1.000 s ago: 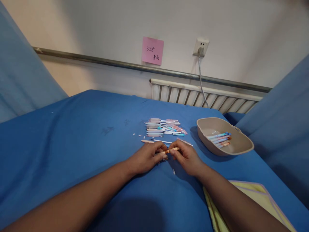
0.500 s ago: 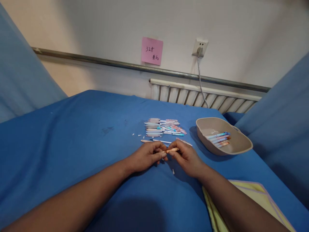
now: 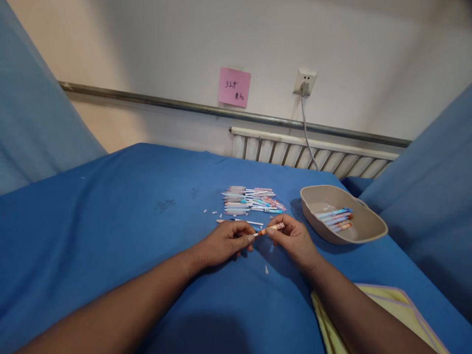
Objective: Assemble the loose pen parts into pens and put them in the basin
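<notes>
Between my hands is a pen [image 3: 272, 229] with a patterned, brown-and-peach barrel, a thin white part showing at its left end. My left hand [image 3: 223, 241] pinches that left end between thumb and fingers. The right part of the barrel is in the closed fingertips of my right hand [image 3: 295, 240]. Just beyond my hands lie a loose pen refill [image 3: 249, 222] and a pale barrel piece, partly hidden by my left hand. Farther back is a pile of pen parts [image 3: 250, 200], with barrels and white refills side by side. A small white tip [image 3: 266, 269] lies nearer me.
A beige basket [image 3: 379, 231] with several pens [image 3: 334, 216] inside stands at the right. A yellow cloth [image 3: 391, 305] lies under my right forearm. Blue cloth [image 3: 147, 246] covers the table, with a radiator [image 3: 280, 150] behind and curtains at both sides.
My right hand has shifted slightly right, and the space between my hands has widened. More of the patterned barrel and a white part now show. The view has tilted up slightly.
</notes>
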### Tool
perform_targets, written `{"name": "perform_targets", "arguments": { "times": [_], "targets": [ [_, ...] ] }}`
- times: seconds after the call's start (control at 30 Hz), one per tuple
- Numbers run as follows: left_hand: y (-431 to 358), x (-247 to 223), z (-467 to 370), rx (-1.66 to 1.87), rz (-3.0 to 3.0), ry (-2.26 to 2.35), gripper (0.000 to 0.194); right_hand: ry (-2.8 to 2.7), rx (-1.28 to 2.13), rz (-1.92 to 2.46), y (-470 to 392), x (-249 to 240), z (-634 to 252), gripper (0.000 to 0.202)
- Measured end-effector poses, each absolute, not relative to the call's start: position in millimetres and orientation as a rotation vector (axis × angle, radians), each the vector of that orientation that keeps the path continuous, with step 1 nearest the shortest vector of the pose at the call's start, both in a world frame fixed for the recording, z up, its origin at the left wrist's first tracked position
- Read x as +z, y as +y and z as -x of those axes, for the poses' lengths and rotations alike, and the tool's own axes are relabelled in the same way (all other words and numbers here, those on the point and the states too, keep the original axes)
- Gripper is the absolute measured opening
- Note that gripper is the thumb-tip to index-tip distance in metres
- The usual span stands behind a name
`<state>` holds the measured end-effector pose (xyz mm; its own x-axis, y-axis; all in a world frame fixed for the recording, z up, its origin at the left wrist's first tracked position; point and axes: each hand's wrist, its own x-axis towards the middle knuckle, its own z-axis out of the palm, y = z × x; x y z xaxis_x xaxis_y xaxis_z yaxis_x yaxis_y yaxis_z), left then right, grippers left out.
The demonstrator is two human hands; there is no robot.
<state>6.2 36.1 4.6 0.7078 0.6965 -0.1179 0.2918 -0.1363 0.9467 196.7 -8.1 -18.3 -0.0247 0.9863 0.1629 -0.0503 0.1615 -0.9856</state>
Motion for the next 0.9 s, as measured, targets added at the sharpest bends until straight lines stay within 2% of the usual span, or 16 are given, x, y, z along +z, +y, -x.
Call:
{"name": "perform_targets", "arguments": {
  "times": [0.33,0.47,0.63,0.9],
  "targets": [
    [44.5,1.4,-3.3,0.48,-1.774,0.926,0.026,-0.808,1.21,0.871,2.2,-13.3,-215.1,0.025],
    [47.6,-2.7,-2.9,0.521,-1.779,0.944,0.027,-0.95,1.334,0.919,2.5,-14.0,-212.1,0.03],
    [49.4,-2.9,-2.8,0.553,-1.789,0.971,0.028,-1.147,1.2,1.089,5.8,-23.1,-208.0,0.04],
    [48.3,0.7,-1.5,0.552,-1.863,0.999,0.027,-1.243,1.114,1.161,5.3,-22.6,-214.0,0.031]
  ]
}}
